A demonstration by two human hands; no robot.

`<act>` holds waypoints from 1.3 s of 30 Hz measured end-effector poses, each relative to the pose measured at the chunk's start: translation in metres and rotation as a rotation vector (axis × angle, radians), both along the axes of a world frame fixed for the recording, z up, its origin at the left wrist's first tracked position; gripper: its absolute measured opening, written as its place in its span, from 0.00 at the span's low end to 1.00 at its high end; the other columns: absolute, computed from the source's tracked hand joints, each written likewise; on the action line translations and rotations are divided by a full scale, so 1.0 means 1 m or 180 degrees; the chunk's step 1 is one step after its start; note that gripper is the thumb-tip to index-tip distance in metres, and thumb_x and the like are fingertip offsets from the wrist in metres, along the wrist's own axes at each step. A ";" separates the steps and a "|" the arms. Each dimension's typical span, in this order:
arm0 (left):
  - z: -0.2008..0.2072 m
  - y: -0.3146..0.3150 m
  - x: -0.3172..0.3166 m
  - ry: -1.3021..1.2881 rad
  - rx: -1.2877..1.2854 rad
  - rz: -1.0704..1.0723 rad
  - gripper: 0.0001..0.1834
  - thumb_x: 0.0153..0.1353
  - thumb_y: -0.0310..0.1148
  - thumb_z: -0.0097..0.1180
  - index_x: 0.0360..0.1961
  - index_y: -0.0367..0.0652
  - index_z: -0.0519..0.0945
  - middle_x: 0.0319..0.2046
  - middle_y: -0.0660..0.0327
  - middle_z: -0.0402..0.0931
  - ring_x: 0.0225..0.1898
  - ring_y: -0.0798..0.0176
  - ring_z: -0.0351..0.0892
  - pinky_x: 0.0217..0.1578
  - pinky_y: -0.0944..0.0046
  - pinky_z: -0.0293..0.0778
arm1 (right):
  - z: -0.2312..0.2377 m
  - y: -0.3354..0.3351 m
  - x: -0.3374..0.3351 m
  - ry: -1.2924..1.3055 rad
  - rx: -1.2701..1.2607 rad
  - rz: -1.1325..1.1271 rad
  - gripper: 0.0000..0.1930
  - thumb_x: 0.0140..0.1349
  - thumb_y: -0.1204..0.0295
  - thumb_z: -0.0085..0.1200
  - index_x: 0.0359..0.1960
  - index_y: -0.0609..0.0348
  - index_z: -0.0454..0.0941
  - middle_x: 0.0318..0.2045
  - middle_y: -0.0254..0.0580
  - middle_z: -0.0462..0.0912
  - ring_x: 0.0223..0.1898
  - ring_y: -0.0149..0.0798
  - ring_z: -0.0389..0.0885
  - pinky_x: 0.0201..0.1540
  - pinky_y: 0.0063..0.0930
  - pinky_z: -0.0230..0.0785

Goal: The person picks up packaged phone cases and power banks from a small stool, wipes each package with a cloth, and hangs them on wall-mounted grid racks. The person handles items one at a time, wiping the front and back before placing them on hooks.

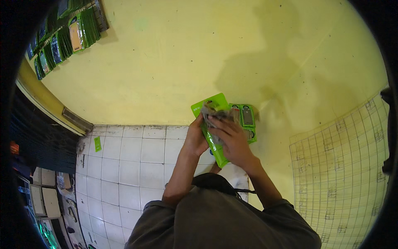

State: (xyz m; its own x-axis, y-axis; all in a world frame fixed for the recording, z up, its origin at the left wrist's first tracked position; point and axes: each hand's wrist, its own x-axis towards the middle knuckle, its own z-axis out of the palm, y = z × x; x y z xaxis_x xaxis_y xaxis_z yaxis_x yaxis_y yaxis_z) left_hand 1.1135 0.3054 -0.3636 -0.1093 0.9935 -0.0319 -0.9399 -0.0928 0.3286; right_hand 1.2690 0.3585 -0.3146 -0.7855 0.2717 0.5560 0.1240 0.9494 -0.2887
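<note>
My left hand [195, 137] grips the left edge of a bright green flat package [219, 154], tilted in front of me. A crumpled greyish cloth [215, 111] lies over the package's upper face. My right hand [233, 140] presses that cloth against the package, its fingers bent over it. Cloth and fingers hide most of the package's front. Just beyond, close to the yellow wall, more green-edged phone case packages [247, 115] with dark windows sit together, partly covered by my right hand and the held package.
A small green card [98, 144] lies on the white tiled floor [130, 150] at left. Rows of similar packages [76, 36] hang at the upper left. A wire grid panel [338, 174] leans on the right. Pale boxes [50, 202] stand at the lower left.
</note>
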 end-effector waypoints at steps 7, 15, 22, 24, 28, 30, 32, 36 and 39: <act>-0.009 0.015 0.000 -0.0302 -0.0201 -0.0198 0.26 0.82 0.47 0.40 0.69 0.40 0.72 0.64 0.47 0.78 0.62 0.46 0.80 0.64 0.43 0.77 | -0.023 -0.032 0.049 -0.0096 -0.0560 0.0107 0.18 0.54 0.83 0.55 0.47 0.56 0.81 0.62 0.41 0.84 0.63 0.57 0.79 0.67 0.52 0.66; -0.018 0.045 0.023 -0.0289 -0.0401 -0.0406 0.25 0.84 0.45 0.39 0.74 0.48 0.70 0.68 0.53 0.75 0.67 0.49 0.76 0.69 0.44 0.72 | -0.016 0.006 0.093 0.1159 -0.2912 -0.0524 0.09 0.69 0.70 0.49 0.39 0.64 0.77 0.39 0.47 0.82 0.42 0.44 0.79 0.48 0.37 0.71; -0.033 0.101 0.058 -0.0657 0.0250 -0.1358 0.28 0.83 0.52 0.39 0.71 0.46 0.71 0.65 0.53 0.77 0.64 0.51 0.78 0.65 0.45 0.75 | 0.009 0.108 0.076 0.1094 -0.1120 -0.0681 0.16 0.55 0.75 0.49 0.45 0.62 0.79 0.44 0.55 0.82 0.50 0.56 0.80 0.59 0.46 0.70; -0.031 0.125 0.064 -0.0649 0.0387 -0.1227 0.29 0.83 0.53 0.38 0.72 0.45 0.70 0.65 0.52 0.77 0.64 0.51 0.78 0.65 0.45 0.76 | -0.006 0.130 0.063 0.0923 -0.0884 -0.0559 0.13 0.56 0.72 0.51 0.42 0.61 0.80 0.42 0.53 0.81 0.49 0.56 0.79 0.57 0.48 0.69; -0.030 0.166 0.064 0.0133 -0.0366 -0.1072 0.32 0.83 0.56 0.35 0.74 0.44 0.68 0.67 0.50 0.75 0.66 0.50 0.77 0.66 0.46 0.75 | -0.038 0.140 0.078 0.0099 -0.1039 -0.0591 0.09 0.55 0.68 0.57 0.35 0.57 0.78 0.36 0.48 0.79 0.44 0.55 0.78 0.49 0.50 0.65; -0.039 0.193 0.060 0.0117 -0.0612 -0.0938 0.32 0.83 0.56 0.35 0.74 0.45 0.68 0.67 0.51 0.76 0.67 0.49 0.76 0.66 0.44 0.74 | -0.056 0.134 0.089 -0.0246 -0.1342 -0.0356 0.08 0.55 0.67 0.59 0.32 0.56 0.76 0.34 0.46 0.78 0.41 0.54 0.77 0.44 0.49 0.64; -0.055 0.223 0.053 -0.0175 -0.0455 -0.0923 0.32 0.83 0.55 0.36 0.74 0.45 0.68 0.67 0.52 0.76 0.67 0.48 0.76 0.67 0.43 0.74 | -0.078 0.134 0.098 -0.0214 -0.1479 -0.0368 0.09 0.55 0.65 0.60 0.30 0.56 0.75 0.33 0.47 0.78 0.39 0.55 0.78 0.43 0.50 0.65; -0.110 0.276 0.053 0.0080 -0.0864 -0.0605 0.33 0.82 0.57 0.36 0.75 0.47 0.68 0.69 0.53 0.74 0.67 0.48 0.75 0.68 0.44 0.73 | -0.140 0.186 0.129 -0.0082 -0.2447 -0.0490 0.10 0.56 0.64 0.61 0.29 0.57 0.77 0.28 0.49 0.76 0.34 0.58 0.77 0.39 0.50 0.67; -0.171 0.316 0.052 0.0264 -0.1144 -0.0530 0.34 0.81 0.59 0.36 0.75 0.47 0.68 0.68 0.52 0.74 0.67 0.49 0.75 0.68 0.44 0.73 | -0.212 0.247 0.151 0.0890 -0.3626 -0.1931 0.09 0.66 0.71 0.54 0.41 0.63 0.84 0.36 0.52 0.85 0.40 0.55 0.83 0.48 0.49 0.74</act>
State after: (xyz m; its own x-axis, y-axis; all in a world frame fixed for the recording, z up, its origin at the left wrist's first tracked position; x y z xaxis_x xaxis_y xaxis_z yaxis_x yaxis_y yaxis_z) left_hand 1.1656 0.6217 -0.5349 0.0354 0.9250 -0.3784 -0.9013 0.1931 0.3878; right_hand 1.4198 0.6059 -0.5270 -0.2708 0.9580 -0.0939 0.2469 -0.0251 -0.9687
